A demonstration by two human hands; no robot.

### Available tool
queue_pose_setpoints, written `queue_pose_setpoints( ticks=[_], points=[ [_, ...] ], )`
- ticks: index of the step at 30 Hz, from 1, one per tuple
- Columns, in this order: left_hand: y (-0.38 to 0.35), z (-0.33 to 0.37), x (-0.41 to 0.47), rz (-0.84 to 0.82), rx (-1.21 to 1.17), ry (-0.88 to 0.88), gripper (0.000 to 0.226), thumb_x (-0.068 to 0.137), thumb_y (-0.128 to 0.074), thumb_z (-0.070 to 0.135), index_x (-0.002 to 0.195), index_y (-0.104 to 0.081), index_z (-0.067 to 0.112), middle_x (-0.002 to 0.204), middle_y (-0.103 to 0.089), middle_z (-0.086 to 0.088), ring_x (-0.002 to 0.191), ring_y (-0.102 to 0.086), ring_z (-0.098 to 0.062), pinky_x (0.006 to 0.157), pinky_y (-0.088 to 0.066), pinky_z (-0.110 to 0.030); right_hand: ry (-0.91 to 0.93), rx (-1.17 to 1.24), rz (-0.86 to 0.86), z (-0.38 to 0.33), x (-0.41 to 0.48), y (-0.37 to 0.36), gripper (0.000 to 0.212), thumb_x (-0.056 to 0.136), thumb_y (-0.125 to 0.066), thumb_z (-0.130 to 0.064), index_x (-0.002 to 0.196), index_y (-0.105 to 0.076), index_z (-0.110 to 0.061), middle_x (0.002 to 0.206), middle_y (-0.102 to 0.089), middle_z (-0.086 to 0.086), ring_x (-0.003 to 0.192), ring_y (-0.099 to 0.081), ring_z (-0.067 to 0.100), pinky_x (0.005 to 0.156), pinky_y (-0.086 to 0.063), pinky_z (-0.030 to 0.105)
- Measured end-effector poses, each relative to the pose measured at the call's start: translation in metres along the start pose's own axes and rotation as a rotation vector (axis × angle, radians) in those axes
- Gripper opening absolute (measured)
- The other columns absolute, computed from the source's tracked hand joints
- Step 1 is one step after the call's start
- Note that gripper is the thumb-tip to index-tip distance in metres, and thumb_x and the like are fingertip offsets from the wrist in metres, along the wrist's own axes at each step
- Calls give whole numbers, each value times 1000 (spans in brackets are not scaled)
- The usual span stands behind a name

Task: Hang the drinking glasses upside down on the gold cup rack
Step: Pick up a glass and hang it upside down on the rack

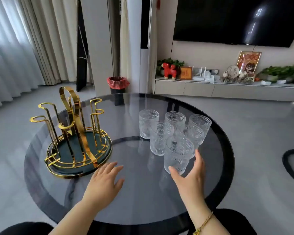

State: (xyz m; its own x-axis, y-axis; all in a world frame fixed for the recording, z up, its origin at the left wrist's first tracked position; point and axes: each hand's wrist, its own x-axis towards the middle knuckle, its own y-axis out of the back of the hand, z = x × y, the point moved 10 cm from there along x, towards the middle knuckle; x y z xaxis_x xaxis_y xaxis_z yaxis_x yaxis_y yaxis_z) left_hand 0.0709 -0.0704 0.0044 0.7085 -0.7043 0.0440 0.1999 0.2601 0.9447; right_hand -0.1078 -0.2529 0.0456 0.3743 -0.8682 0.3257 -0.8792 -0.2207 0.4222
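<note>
Head view, reading from the left: the gold cup rack stands on the left part of the round smoked-glass bench, its looped prongs all bare, so no glass hangs yet. Just beside the rack's tray rim, the left hand lies flat over the bench with fingers spread and nothing in it. To its right, six ribbed drinking glasses stand upright in a tight cluster, mouths up. The nearest glass sits at the front of that cluster, and the right hand is cupped open around its lower part, thumb on the near left side and fingers on the right; whether they press the glass yet I cannot tell. The right hand is plainly the nearer one. The glass's long axis is vertical, and the rack lies well to its left, so the coming move likely calls for lifting, inverting, and carrying leftward across the left hand.
</note>
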Motion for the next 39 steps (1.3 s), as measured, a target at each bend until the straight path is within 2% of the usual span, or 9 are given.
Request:
queue_pose_setpoints(
  ticks=[4, 7, 15, 24, 27, 31, 34, 37, 39],
  points=[
    [-3, -3, 3, 14, 26, -4, 48, 91, -34, 45, 136, -26, 33, 151, -20, 10, 140, -11, -10, 115, -10, -30, -71, 77, -92, 14, 4, -17, 93, 62, -77, -18, 136, -20, -17, 139, -35, 9, 125, -37, 24, 103, -36, 42],
    [-5, -2, 3, 14, 19, -7, 48, 91, -34, 45, 137, -25, 33, 151, -18, 11, 140, -10, -10, 115, -10, -30, -81, 105, -101, 21, 9, -25, 94, 62, -77, -22, 136, -19, -18, 144, -33, 5, 130, -33, 20, 107, -32, 37],
    [-2, -2, 3, 39, -5, -11, 48, 91, -36, 46, 136, -26, 34, 151, -20, 11, 140, -11, -9, 116, -10, -30, -164, 9, -80, 27, 12, -31, 95, 60, -76, -35, 134, -18, -22, 130, -51, 13, 113, -49, 34, 86, -43, 36],
    [13, -5, -7, 129, -140, 17, 48, 89, -48, 37, 134, -34, 28, 146, -33, 8, 135, -28, -12, 111, -24, -29, -161, 34, -95, 28, 13, -30, 87, 61, -76, -30, 129, -23, -17, 128, -50, 11, 110, -51, 33, 82, -42, 33],
    [17, -4, -16, 153, -144, -13, 49, 88, -49, 36, 134, -33, 29, 146, -32, 10, 134, -28, -10, 111, -24, -27, -110, 78, -111, 22, 12, -30, 83, 60, -77, -24, 126, -27, -21, 126, -49, 5, 109, -50, 28, 76, -37, 28],
    [32, -17, -28, 238, -156, 3, 47, 86, -55, 30, 130, -40, 27, 142, -39, 8, 131, -35, -13, 108, -29, -29, -15, 125, -142, 8, 7, -31, 83, 57, -79, -15, 125, -32, -22, 126, -48, 1, 112, -47, 20, 83, -35, 26],
    [56, -40, -36, 357, -196, 55, 44, 78, -67, 14, 120, -54, 15, 129, -54, -5, 120, -50, -26, 99, -40, -40, 126, 134, -195, -13, 1, -36, 84, 52, -81, -11, 122, -37, -29, 113, -49, -17, 100, -44, 0, 82, -32, 6],
    [77, -68, -42, 462, -229, 144, 44, 73, -70, 4, 115, -57, 8, 124, -57, -14, 112, -54, -35, 93, -44, -49, 229, 109, -246, -39, 3, -39, 86, 49, -81, -12, 112, -34, -47, 105, -39, -35, 95, -42, -9, 79, -29, 0],
    [85, -81, -42, 500, -233, 179, 47, 74, -70, 5, 118, -55, 7, 128, -54, -16, 117, -50, -37, 95, -41, -52, 293, 70, -246, -57, 9, -37, 87, 50, -81, -14, 120, -36, -37, 106, -33, -37, 95, -34, -18, 76, -21, -10]
  ],
)
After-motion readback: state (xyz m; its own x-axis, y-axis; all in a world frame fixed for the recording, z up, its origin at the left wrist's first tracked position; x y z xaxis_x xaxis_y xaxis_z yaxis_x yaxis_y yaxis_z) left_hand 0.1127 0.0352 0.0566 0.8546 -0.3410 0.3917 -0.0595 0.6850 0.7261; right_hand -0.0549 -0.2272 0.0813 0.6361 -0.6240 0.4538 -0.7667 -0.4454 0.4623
